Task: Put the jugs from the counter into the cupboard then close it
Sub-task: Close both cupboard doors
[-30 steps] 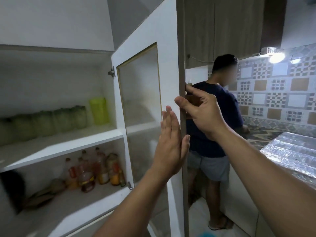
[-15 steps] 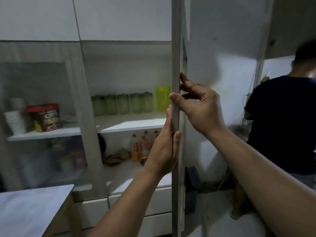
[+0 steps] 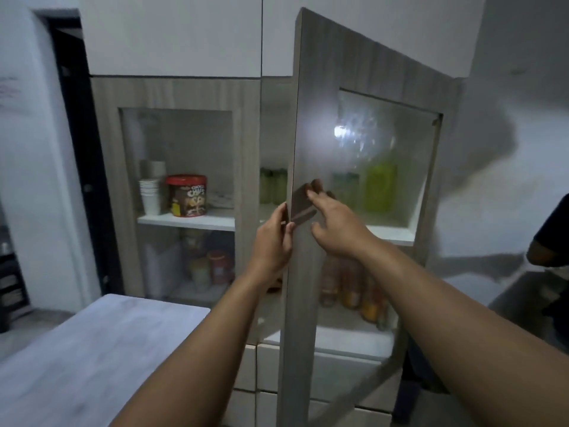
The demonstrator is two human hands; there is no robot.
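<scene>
Cupboard door (image 3: 366, 186) stands partly ajar, hinged on its right side, free edge swung toward us; its long axis runs straight up and down. We have both hands at that free edge, about mid-height. Left hand (image 3: 272, 241) is closed around the edge, thumb on the front face and fingers wrapped behind. Right hand (image 3: 334, 224) lies open on the outer face, fingertips (image 3: 315, 188) reaching the dark handle plate (image 3: 301, 204), palm not gripping anything. Through the frosted glass panel (image 3: 385, 161) we make out the jugs: a tall yellow-green jug (image 3: 380, 186) on the upper shelf (image 3: 388, 231), with greenish containers (image 3: 272, 184) in a row to its left, all upright; detail is blurred. The surface (image 3: 92, 359) at lower left shows no jugs in the part we can see. We judge the loading done and the closing in hand. The door looks stiff and light, wood-grain frame around glass, so a push on the frame or handle seems safer than pressing the pane; a slam could rattle the glass. The neighbouring left door (image 3: 178, 186) sits shut.
</scene>
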